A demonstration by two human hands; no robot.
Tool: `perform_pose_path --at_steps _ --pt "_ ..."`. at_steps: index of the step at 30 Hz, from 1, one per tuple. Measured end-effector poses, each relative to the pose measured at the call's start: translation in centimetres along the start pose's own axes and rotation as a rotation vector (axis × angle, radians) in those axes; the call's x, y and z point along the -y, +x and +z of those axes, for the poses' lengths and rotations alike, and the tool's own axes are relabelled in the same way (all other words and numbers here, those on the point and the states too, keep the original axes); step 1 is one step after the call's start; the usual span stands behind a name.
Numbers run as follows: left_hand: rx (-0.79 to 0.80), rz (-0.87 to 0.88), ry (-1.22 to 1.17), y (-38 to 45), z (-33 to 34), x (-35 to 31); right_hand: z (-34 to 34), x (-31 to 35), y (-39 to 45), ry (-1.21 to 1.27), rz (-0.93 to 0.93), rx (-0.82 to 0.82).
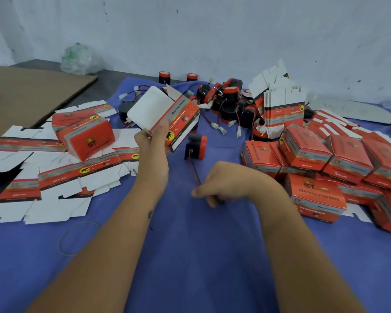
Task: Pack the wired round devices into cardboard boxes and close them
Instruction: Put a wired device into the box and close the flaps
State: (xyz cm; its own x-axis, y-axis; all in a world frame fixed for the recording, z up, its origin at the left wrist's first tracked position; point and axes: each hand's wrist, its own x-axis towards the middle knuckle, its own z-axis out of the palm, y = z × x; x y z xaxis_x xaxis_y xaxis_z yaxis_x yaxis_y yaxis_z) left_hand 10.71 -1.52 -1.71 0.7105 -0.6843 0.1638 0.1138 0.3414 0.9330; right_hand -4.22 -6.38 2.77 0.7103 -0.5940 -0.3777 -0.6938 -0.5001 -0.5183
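Holding an unfolded cardboard box (167, 114) raised above the blue cloth (190, 256), the left hand (152, 137) grips the box's lower edge, thumb on the printed face, fingers curled behind it. White inner flap faces the camera; box is tilted. Just right of that box, one round device (196, 143), black body with red rim, lies on the cloth, its wire (195, 170) running down toward the right hand (224, 184). Right hand: thumb and fingers pinched together on the wire's lower end. Beyond the held box, a heap of loose wired devices (226, 98) with white connectors. Left of the box: flat box blanks (54, 188) and one assembled box (84, 134). Right of it: stacked closed boxes (330, 163), upright bundle of blanks (282, 109).
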Motion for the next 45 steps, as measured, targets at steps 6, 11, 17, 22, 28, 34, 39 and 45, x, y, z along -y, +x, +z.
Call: perform_pose_path --at_steps 6,11,17,22,28,34,39,45 --pt "0.113 0.001 0.087 -0.4 -0.2 0.3 -0.2 0.5 -1.0 0.092 -0.035 0.150" --pt "0.103 0.049 0.141 -0.7 0.0 0.4 0.3 -1.0 0.6 0.159 0.048 -0.267" --pt "0.044 0.208 0.354 -1.0 -0.3 0.0 1.4 -2.3 2.0 0.292 0.090 -0.748" --pt "-0.004 0.223 0.411 -1.2 -0.5 0.1 1.9 -1.2 2.2 0.209 0.007 -0.955" --pt "-0.018 0.121 0.161 -1.0 -0.4 -0.5 2.4 -0.9 2.0 0.204 -0.052 -1.047" --pt "0.095 0.031 0.185 -0.9 -0.1 0.1 2.5 -1.3 2.2 0.154 -0.060 -1.002" --pt "0.121 0.035 0.193 -0.8 -0.2 0.5 3.1 -0.9 3.0 0.197 -0.172 -0.824" --pt "0.129 0.039 0.197 -0.9 -0.2 0.3 3.8 -0.9 3.8 0.232 -0.163 -0.792"
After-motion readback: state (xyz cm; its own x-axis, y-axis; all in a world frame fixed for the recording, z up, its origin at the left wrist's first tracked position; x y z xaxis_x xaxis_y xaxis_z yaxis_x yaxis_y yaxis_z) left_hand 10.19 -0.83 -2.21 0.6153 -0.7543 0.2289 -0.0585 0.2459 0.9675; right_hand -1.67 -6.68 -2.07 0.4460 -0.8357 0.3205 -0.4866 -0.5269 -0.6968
